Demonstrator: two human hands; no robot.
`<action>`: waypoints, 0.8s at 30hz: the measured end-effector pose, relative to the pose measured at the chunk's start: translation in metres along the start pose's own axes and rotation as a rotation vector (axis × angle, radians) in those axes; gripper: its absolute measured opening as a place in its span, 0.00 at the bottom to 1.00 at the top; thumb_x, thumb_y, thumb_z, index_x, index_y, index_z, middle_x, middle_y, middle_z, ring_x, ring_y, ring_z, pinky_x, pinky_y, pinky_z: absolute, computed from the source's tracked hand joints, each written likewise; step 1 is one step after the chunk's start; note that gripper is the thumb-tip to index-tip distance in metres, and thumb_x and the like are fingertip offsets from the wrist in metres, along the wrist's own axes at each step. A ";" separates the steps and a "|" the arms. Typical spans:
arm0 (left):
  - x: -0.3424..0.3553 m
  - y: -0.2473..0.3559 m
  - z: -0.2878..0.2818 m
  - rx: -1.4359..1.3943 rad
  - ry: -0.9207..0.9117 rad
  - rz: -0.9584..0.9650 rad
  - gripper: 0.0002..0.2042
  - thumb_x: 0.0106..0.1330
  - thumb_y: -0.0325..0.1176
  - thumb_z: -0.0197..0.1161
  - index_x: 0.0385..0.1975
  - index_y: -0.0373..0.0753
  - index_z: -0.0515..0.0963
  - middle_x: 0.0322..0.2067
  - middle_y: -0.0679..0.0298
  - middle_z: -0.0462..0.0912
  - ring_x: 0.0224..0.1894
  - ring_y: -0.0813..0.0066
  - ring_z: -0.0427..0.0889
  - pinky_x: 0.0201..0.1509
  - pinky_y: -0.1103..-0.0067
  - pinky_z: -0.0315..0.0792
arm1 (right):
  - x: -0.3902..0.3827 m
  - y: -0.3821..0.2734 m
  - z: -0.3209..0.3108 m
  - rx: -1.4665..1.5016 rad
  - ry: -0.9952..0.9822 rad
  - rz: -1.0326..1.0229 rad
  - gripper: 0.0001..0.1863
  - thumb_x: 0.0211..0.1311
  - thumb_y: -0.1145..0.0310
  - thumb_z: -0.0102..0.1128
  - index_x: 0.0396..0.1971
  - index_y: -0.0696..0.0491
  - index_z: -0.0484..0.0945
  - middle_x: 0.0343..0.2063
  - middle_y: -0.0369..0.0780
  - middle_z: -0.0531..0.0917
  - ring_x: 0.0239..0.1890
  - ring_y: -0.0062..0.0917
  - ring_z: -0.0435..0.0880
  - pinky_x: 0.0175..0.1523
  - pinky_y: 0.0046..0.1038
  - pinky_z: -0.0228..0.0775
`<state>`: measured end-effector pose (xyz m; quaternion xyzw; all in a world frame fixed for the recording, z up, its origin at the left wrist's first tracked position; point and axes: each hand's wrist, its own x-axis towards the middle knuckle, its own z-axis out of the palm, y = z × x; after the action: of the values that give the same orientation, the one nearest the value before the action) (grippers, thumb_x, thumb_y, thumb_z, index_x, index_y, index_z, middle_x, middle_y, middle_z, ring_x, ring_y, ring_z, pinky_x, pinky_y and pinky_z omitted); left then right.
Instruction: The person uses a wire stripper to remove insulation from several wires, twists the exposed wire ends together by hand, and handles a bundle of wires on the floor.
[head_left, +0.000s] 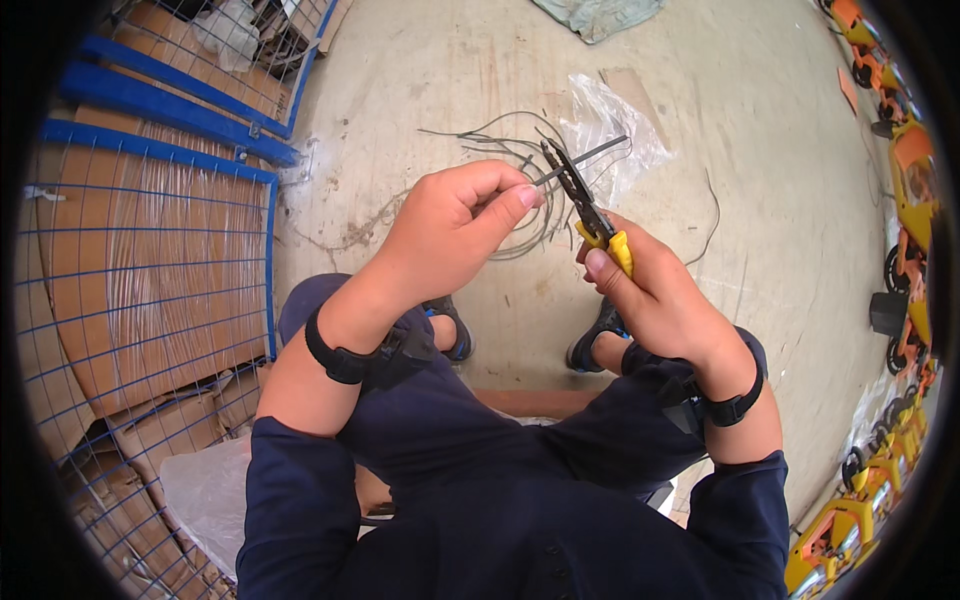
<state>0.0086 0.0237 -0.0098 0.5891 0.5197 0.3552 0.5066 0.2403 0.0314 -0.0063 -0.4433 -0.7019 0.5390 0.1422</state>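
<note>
Between thumb and fingers, my left hand (455,225) pinches a dark grey cable (603,149), whose free end points up and to the right. My right hand (650,290) is closed round the yellow handles of a pair of wire strippers (577,188). Their black jaws cross the cable just right of my left fingertips; whether they bite into it I cannot tell. Below the hands, a loose coil of grey cable (515,252) lies on the floor, partly hidden by my left hand and the tool.
Clear plastic sheeting (625,125) lies beyond the coil, with a grey-green cloth (600,15) farther off. A blue wire-mesh cage (272,230) with wrapped cardboard (160,270) stands at left. Yellow and orange wheeled machines (915,180) line the right. A single wire (712,215) lies right of my hand.
</note>
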 end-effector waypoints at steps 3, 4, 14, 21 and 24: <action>-0.002 0.000 0.000 0.066 0.056 0.006 0.09 0.69 0.32 0.57 0.36 0.32 0.80 0.19 0.75 0.70 0.22 0.90 0.63 0.25 0.87 0.58 | 0.001 0.003 0.002 0.036 -0.009 -0.021 0.26 0.70 0.62 0.49 0.60 0.63 0.63 0.50 0.56 0.76 0.55 0.45 0.75 0.59 0.34 0.65; -0.003 0.000 0.001 0.065 0.056 0.006 0.09 0.69 0.32 0.57 0.36 0.32 0.80 0.19 0.75 0.70 0.22 0.90 0.63 0.25 0.87 0.58 | 0.001 0.004 0.002 0.068 -0.013 -0.019 0.26 0.70 0.61 0.49 0.61 0.63 0.63 0.50 0.55 0.76 0.55 0.44 0.75 0.59 0.33 0.65; -0.004 0.000 0.005 0.112 0.104 0.025 0.08 0.68 0.31 0.59 0.34 0.33 0.81 0.19 0.75 0.71 0.22 0.90 0.63 0.25 0.87 0.57 | 0.000 0.004 0.005 0.145 -0.066 -0.021 0.28 0.71 0.62 0.49 0.64 0.61 0.58 0.51 0.50 0.77 0.56 0.36 0.76 0.60 0.31 0.64; -0.004 0.001 0.005 0.124 0.100 -0.005 0.08 0.67 0.31 0.59 0.33 0.33 0.81 0.18 0.75 0.71 0.22 0.90 0.63 0.24 0.87 0.57 | 0.001 0.005 0.006 0.128 -0.077 -0.025 0.28 0.71 0.62 0.48 0.64 0.61 0.58 0.51 0.50 0.77 0.56 0.37 0.75 0.61 0.31 0.64; -0.003 0.001 0.005 0.158 0.098 -0.015 0.08 0.67 0.31 0.59 0.33 0.33 0.81 0.18 0.75 0.71 0.22 0.90 0.62 0.24 0.87 0.57 | 0.001 0.005 0.005 0.110 -0.076 -0.030 0.28 0.71 0.62 0.48 0.64 0.61 0.59 0.51 0.50 0.77 0.56 0.37 0.75 0.61 0.32 0.64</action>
<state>0.0131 0.0200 -0.0097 0.6052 0.5747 0.3378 0.4351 0.2384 0.0292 -0.0131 -0.4034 -0.6828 0.5910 0.1477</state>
